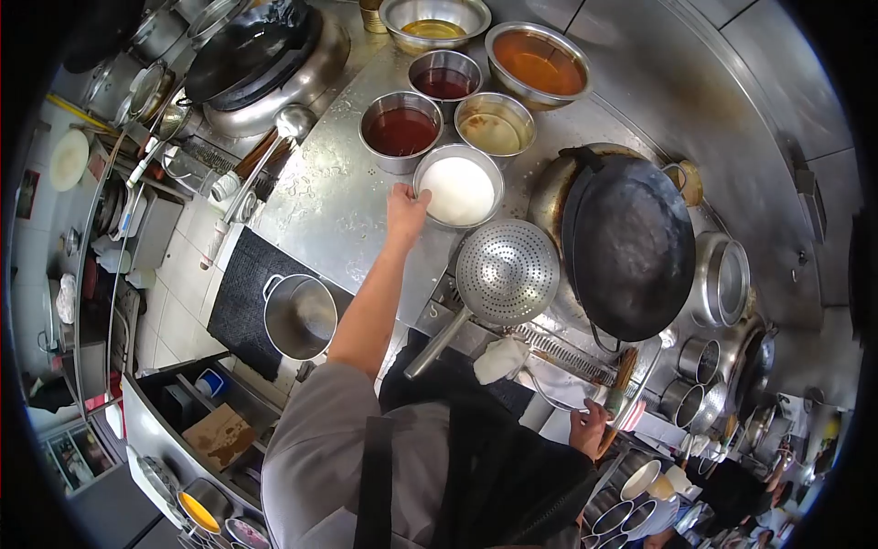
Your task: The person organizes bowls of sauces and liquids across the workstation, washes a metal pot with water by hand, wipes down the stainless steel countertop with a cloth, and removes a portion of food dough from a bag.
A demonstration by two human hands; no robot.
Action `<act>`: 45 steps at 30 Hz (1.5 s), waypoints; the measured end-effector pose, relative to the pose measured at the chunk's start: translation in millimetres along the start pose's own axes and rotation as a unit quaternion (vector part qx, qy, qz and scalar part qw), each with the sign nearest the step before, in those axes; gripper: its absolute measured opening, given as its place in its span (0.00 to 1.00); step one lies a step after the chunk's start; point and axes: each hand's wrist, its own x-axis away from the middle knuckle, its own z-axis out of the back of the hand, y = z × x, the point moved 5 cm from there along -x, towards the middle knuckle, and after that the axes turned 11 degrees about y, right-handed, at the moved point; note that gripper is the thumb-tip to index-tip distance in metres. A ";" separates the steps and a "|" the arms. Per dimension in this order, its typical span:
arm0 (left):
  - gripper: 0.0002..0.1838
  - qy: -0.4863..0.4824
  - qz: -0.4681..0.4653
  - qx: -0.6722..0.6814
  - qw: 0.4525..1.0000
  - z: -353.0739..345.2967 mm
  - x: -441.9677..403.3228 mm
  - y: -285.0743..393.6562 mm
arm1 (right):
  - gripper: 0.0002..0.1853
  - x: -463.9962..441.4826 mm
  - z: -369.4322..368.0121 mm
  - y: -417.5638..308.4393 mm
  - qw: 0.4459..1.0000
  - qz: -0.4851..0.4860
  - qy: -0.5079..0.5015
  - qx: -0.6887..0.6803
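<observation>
My left hand (407, 215) pinches the near-left rim of a round metal pot (460, 190) filled with smooth white powder or liquid; I cannot tell which. My right hand (590, 428), low on the right, has its fingers curled at the wooden handle of a long-handled utensil (645, 377), whose far end is hard to make out. Between my hands a perforated strainer (508, 273) lies over the stove edge, its handle toward me. A black wok (633, 242) sits tilted on the burner to the right, its inside hazy.
Behind the white-filled pot stand pots of red liquid (401, 131), dark red liquid (445, 82) and cloudy yellowish liquid (495, 128). Bowls of orange (538, 64) and yellow liquid (433, 27) are farther back. An empty stockpot (300, 317) stands lower left. A cloth (501, 360) lies near the strainer.
</observation>
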 end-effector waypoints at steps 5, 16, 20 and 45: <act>0.14 -0.051 0.111 0.102 0.987 6.2 1.5 12.1 | 0.19 1.3 -19.0 10.3 0.998 0.057 0.015 -0.023; 0.08 -0.023 0.121 0.220 0.968 -11.8 11.3 4.9 | 0.18 28.4 -31.9 -0.1 0.998 0.023 0.013 -0.061; 0.12 0.010 0.135 0.245 0.960 8.5 17.8 -3.7 | 0.17 33.2 -27.3 -2.1 0.997 0.021 0.021 -0.068; 0.14 -0.174 0.042 0.279 0.944 85.1 111.9 100.9 | 0.14 -7.8 15.3 -93.7 0.983 0.084 0.087 -0.140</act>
